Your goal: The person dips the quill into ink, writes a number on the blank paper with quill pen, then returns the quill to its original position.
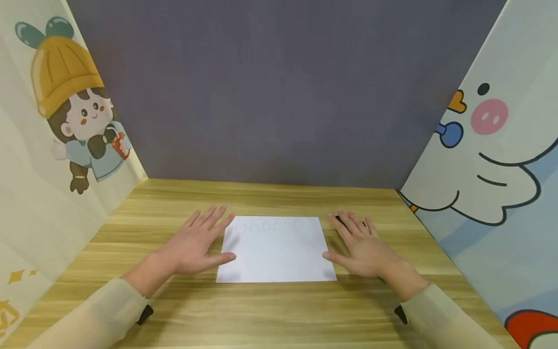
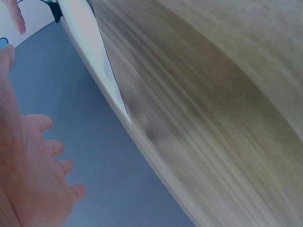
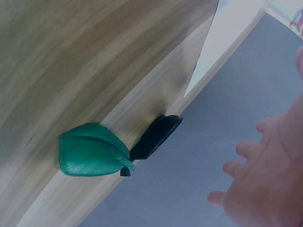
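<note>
A white sheet of paper [image 1: 276, 257] lies on the wooden table, with a row of faint rounded marks along its far edge. My left hand [image 1: 196, 245] is held above its left side, fingers spread, holding nothing. On the other side my right hand [image 1: 364, 247] is spread too, thumb over the paper's right edge, and is likewise bare. Beneath the right hand, mostly hidden in the head view, are a rounded green object [image 3: 92, 151] and a dark, flat-looking object [image 3: 156, 137] beside it. The right wrist view shows both on the table; their kinds are unclear.
A grey panel [image 1: 270, 97] rises at the table's [image 1: 261, 315] back edge. Cartoon-printed sheets stand at both sides, a child in a yellow hat [image 1: 65, 72] on the left and a white bird-like figure [image 1: 501, 160] on the right.
</note>
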`<action>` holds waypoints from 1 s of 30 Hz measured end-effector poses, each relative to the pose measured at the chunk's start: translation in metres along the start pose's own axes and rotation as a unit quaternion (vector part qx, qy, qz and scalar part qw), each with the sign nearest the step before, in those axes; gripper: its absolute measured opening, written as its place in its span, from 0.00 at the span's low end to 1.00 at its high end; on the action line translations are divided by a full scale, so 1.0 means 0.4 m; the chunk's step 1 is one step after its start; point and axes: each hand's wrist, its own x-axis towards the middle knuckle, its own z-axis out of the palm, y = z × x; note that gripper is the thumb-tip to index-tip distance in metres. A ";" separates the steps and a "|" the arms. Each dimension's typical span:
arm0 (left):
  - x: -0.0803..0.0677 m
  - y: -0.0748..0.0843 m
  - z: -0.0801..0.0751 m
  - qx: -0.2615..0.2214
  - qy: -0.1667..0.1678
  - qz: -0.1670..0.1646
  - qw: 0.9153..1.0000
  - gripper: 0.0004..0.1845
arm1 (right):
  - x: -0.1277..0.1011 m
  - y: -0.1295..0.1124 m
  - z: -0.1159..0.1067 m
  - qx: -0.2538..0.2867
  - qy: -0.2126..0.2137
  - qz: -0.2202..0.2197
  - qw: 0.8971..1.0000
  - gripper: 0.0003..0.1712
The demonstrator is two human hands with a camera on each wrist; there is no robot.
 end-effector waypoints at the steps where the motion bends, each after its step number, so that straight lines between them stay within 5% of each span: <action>1: 0.000 -0.001 0.000 0.000 0.000 -0.001 1.000 0.53 | 0.000 0.000 0.001 -0.001 0.000 0.000 1.000 0.57; 6: -0.001 -0.010 -0.002 -0.032 0.007 0.000 0.999 0.49 | 0.005 0.006 0.005 -0.006 0.025 -0.020 0.999 0.55; 12: -0.004 -0.045 -0.008 -0.106 -0.048 0.053 0.992 0.31 | 0.008 0.030 -0.009 0.022 0.097 -0.048 0.994 0.33; 16: -0.008 -0.062 -0.001 -0.113 -0.082 0.098 0.985 0.28 | 0.006 0.064 -0.026 0.056 0.085 -0.013 0.995 0.27; 19: -0.011 -0.064 0.010 -0.097 -0.078 0.115 0.986 0.29 | 0.004 0.099 -0.034 0.074 0.068 0.017 0.995 0.27; 30: -0.021 -0.059 0.033 -0.104 -0.087 0.106 0.985 0.30 | -0.019 0.227 -0.051 0.132 0.043 0.060 0.988 0.27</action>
